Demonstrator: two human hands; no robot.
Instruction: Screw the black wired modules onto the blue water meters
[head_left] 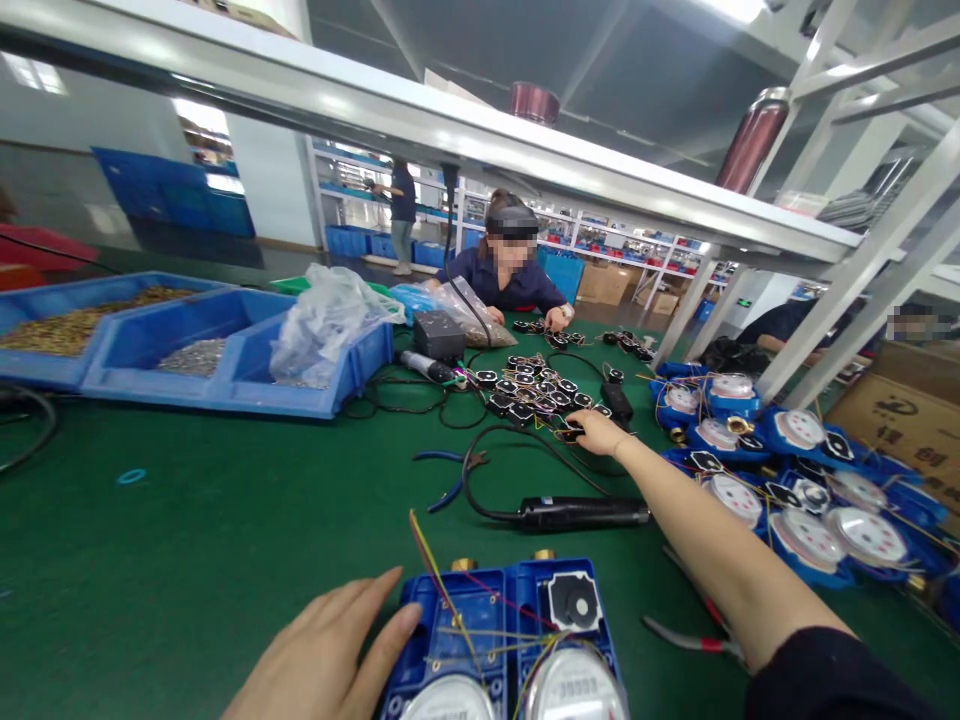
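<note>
My left hand (334,645) lies open along the left side of a blue water meter housing (469,600), its thumb and fingers stretched out at the edge. Against that housing stands a second blue water meter (574,660), with a black square module set in its upper part. Both have round clear-covered dials, brass fittings and thin yellow and red wires. My right hand (600,433) reaches forward to a pile of small black modules with wires (536,390). Its fingertips close round a black module at the near edge of the pile, partly hidden by the fingers.
A black electric screwdriver (581,513), blue-handled cutters (452,475) and red-banded pliers (694,638) lie on the green table. Several blue meters (802,500) crowd the right. Blue bins (217,390) stand left. A co-worker (506,265) sits opposite, below a white shelf (420,120).
</note>
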